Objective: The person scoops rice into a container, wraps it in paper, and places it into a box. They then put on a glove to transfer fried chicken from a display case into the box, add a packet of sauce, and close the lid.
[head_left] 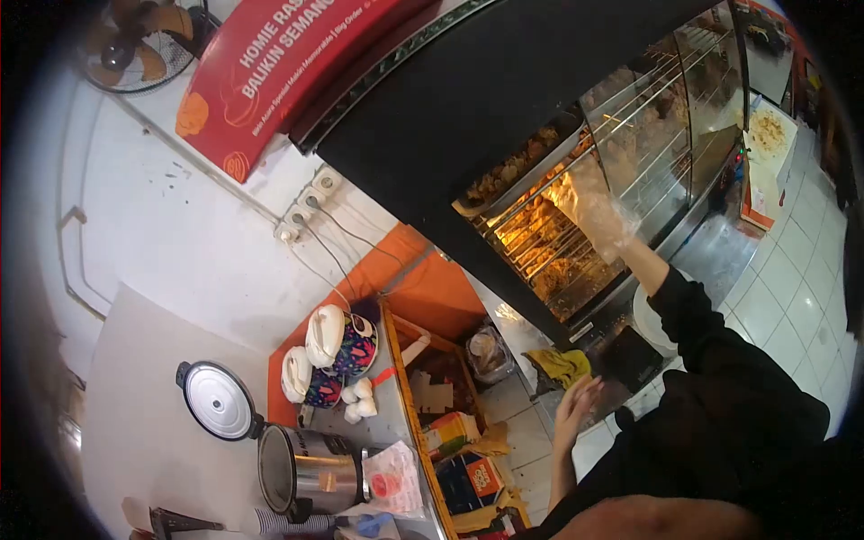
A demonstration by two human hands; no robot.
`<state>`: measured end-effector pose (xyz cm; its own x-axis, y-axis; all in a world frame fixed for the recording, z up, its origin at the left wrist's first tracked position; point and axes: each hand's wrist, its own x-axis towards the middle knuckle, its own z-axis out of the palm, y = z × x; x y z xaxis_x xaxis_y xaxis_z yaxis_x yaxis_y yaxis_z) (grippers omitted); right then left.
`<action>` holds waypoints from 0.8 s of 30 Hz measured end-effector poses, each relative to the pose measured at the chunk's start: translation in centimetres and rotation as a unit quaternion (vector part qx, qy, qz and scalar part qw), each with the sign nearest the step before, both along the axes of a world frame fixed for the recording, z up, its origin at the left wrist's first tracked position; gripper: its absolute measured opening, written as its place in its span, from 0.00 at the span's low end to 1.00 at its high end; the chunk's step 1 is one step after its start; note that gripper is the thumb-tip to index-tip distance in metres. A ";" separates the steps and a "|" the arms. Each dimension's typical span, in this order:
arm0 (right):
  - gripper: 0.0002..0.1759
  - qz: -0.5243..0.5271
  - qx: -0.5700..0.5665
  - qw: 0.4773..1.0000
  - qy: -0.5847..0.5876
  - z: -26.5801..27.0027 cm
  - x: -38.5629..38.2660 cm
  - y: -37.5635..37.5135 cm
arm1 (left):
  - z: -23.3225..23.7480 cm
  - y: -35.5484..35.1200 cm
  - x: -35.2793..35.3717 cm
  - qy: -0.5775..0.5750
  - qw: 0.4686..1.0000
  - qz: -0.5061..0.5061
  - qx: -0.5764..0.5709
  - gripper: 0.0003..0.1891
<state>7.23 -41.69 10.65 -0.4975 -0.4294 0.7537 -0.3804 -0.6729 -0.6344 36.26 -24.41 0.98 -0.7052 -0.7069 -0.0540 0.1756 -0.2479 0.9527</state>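
My right hand (pixel 601 214), in a clear plastic glove, reaches through the front of a black food display cabinet (pixel 405 117). Its fingers are near the wire rack (pixel 540 256), where browned pieces of food (pixel 531 229) glow under warm light. Glare and loose plastic blur the fingertips, so whether they grip anything cannot be made out. Bare and lower down, my left hand (pixel 576 405) hangs outside the cabinet with loosely bent fingers and nothing visible in it. Just beyond it lies a yellow and dark cloth (pixel 558 367).
A side counter carries a steel cooker (pixel 310 472), its raised lid (pixel 216 400) and patterned containers (pixel 346 346). Boxes (pixel 468 477) fill the shelf beneath. Cables run from a wall power strip (pixel 310 202). A cutting board (pixel 769 148) with crumbs lies beyond the cabinet.
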 end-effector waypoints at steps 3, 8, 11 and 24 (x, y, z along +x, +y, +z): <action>0.26 -0.133 0.314 0.936 0.087 5.3 2.9 5.7 | -1.3 1.0 4.8 -0.009 0.995 0.090 0.050 0.21; 0.24 0.378 0.068 0.819 -0.427 9.9 6.0 10.7 | -0.2 -0.1 6.3 -0.003 0.979 0.199 0.048 0.23; 0.25 0.509 0.104 0.625 -0.582 9.2 5.0 13.6 | 1.0 -1.3 4.1 0.072 0.970 0.234 0.008 0.23; 0.30 0.188 0.023 0.846 -0.499 0.6 -17.1 33.4 | -0.8 2.5 -12.5 0.044 0.993 0.106 0.040 0.24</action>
